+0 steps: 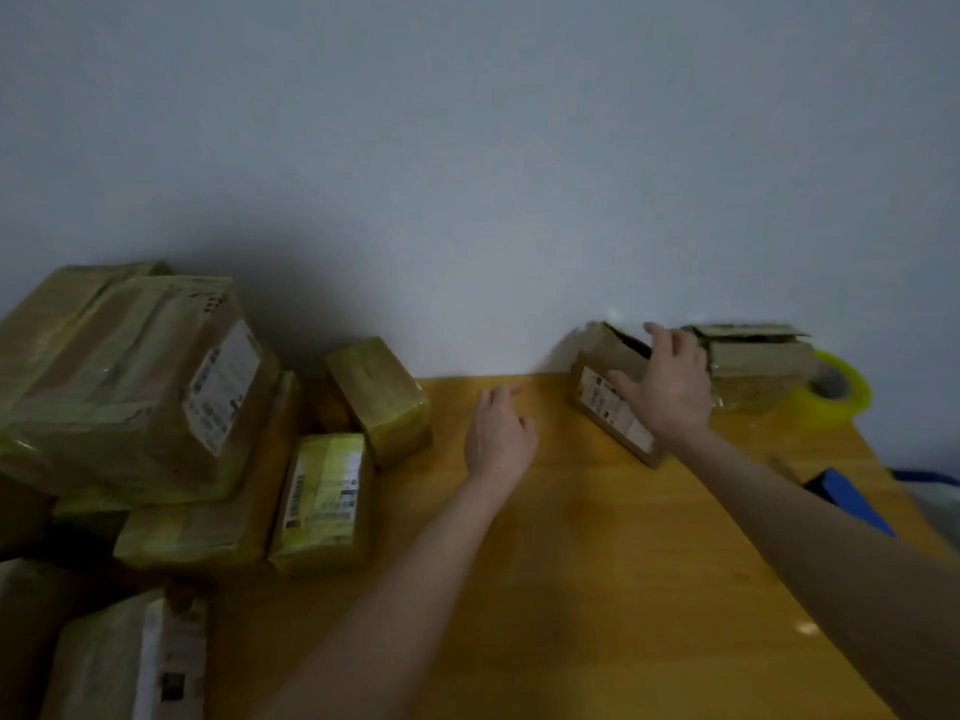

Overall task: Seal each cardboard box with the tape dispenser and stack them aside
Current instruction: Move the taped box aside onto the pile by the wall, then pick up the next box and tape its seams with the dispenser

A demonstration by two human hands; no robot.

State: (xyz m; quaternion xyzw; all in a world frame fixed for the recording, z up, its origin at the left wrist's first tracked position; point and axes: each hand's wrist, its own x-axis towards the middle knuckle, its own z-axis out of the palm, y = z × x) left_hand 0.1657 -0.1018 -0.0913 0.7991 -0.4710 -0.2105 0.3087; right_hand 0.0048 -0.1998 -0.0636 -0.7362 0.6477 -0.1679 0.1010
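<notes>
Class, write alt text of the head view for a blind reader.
The right hand rests on an unsealed box by the wall; the left hand is open over the table. Taped boxes pile at left, a tape roll far right.

The boxes [130,376] are brown cardboard wrapped in yellowish tape, several bearing white labels with black print. The table [597,563] is orange-yellow, the tape roll [836,389] yellow, the wall [467,148] pale grey.

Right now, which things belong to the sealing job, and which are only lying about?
Job: open box, touched by right hand; second box; tape roll; taped boxes, left.
Lying about: blue thing, far right.
</notes>
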